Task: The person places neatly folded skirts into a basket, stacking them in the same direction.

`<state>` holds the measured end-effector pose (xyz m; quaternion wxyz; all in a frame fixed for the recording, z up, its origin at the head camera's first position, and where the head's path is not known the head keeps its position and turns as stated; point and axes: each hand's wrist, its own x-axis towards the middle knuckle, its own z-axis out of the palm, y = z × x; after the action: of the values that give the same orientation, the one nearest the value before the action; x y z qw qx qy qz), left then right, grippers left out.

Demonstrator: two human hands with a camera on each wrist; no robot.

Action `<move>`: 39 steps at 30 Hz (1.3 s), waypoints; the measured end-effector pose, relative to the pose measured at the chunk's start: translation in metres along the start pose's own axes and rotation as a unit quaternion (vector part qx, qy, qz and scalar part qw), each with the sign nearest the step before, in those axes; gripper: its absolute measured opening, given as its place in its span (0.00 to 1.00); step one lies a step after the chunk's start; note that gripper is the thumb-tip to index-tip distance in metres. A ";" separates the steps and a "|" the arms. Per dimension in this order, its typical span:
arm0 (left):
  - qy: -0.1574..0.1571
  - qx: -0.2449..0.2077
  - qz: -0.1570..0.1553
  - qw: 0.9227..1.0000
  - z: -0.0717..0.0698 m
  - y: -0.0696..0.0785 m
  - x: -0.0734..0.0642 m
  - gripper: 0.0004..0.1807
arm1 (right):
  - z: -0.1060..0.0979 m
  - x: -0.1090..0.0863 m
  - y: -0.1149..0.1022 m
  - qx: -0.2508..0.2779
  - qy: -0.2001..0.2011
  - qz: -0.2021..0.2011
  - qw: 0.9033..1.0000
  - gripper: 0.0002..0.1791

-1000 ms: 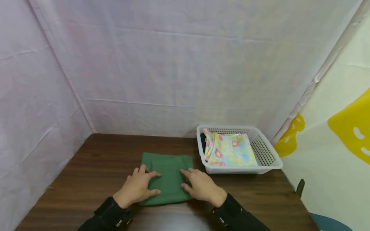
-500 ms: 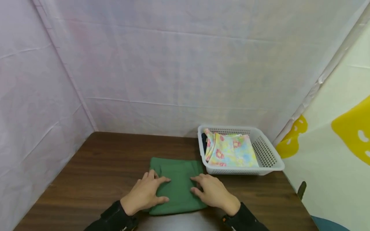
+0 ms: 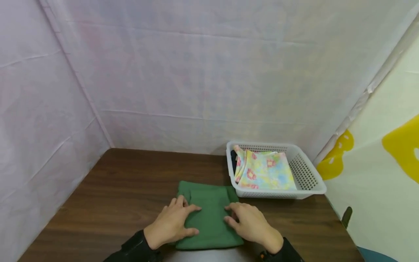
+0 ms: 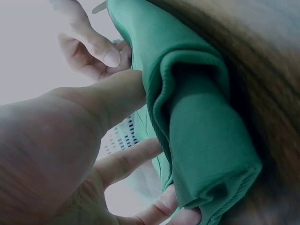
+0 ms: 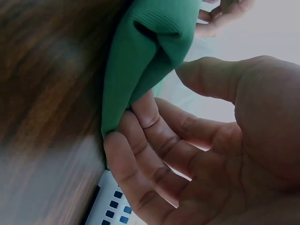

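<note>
A folded green garment [image 3: 212, 222] lies flat on the table, its kind hidden by the folding. My left hand [image 3: 173, 222] rests on its left side, thumb and index finger spread over the top. In the left wrist view, the other fingertips touch the rolled side edge [image 4: 206, 140]. On the opposite side is my right hand [image 3: 252, 222], with thumb and index finger on top. The right wrist view has its remaining fingers [image 5: 136, 154] lightly bent against the garment's layered edge [image 5: 140, 56], close to the tabletop.
A white perforated basket [image 3: 312, 190] stands at the back right, near the garment's far right corner. It holds a folded floral cloth [image 3: 266, 173] and something dark [image 3: 233, 160]. White curtains [image 3: 203, 91] enclose the brown table [image 3: 131, 182] behind and at the left.
Both hands have slid the green garment to the right and slightly nearer to me, closer to the basket. It stays flat and folded. The head view has shifted a little.
</note>
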<state>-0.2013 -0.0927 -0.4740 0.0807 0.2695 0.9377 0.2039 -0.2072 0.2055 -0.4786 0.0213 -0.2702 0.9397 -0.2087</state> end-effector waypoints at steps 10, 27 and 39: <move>0.012 -0.016 0.003 1.000 0.000 0.001 0.001 0.38 | -0.004 0.000 -0.002 0.013 -0.007 0.019 1.000 0.21; 0.088 -0.060 -0.070 0.992 -0.007 -0.010 0.005 0.51 | -0.010 -0.005 0.000 0.033 -0.011 0.119 0.992 0.46; 0.040 -0.088 -0.093 0.991 -0.008 -0.018 0.006 0.59 | -0.010 -0.005 0.001 0.073 -0.058 0.131 0.987 0.61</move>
<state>-0.2167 -0.1063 -0.4751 0.0853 0.1651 0.9395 0.2877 -0.2046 0.2126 -0.4705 0.1231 -0.1537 0.9463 -0.2564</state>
